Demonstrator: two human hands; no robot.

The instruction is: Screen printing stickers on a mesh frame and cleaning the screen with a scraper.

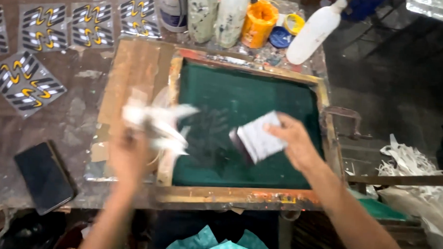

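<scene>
White crumpled rag (155, 122) sits bunched in the blurred left hand (129, 153) at the wooden-framed green mesh screen's (242, 98) left edge — the right hand (297, 142) grips a flat pale card squeegee (260, 138) on the mesh. Beyond stand ink bottles (230, 14), an orange jar (258, 22); printed square patches (24, 83) and a black phone (43, 177) lie left.

Stained brown worktable (79, 114), dark floor (395, 81) beyond.

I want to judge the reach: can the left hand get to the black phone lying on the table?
Probably yes. The left hand, holding a crumpled white cloth, is near the black phone, with only bare table between; its grip is already full, though.
</scene>
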